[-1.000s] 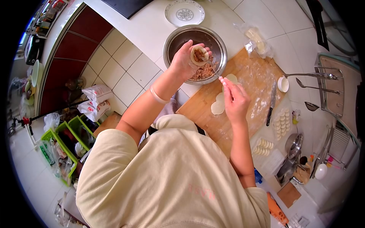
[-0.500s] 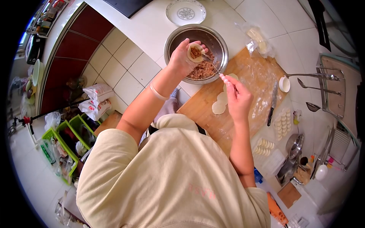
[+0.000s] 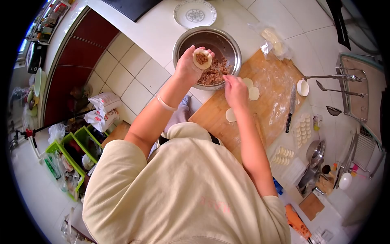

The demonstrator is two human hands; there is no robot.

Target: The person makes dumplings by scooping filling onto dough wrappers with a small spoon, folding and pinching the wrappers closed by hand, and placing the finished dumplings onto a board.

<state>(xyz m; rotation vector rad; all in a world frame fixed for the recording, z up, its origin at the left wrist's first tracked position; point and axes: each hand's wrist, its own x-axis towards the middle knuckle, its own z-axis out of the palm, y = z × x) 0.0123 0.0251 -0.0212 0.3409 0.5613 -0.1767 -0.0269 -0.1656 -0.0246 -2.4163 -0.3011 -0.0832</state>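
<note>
On the open palm and fingers of my left hand, above the steel bowl, lies a round dumpling wrapper. A small mound of minced filling sits at its centre. My right hand is at the bowl's near right rim, thumb and fingers pinched on the end of a spoon handle. The spoon's head is not distinguishable against the meat filling in the bowl. Several flat wrappers lie on the wooden board, partly behind my right forearm.
A knife rests at the board's right edge, near a small white cup. Folded dumplings stand in rows beyond. A patterned plate is behind the bowl; a plastic bag lies by the board. Ladles hang at right.
My right hand has moved left and down from the wrapper to the bowl's rim, taking the spoon off the filling. My left hand has shifted slightly left, still holding the filled wrapper.
</note>
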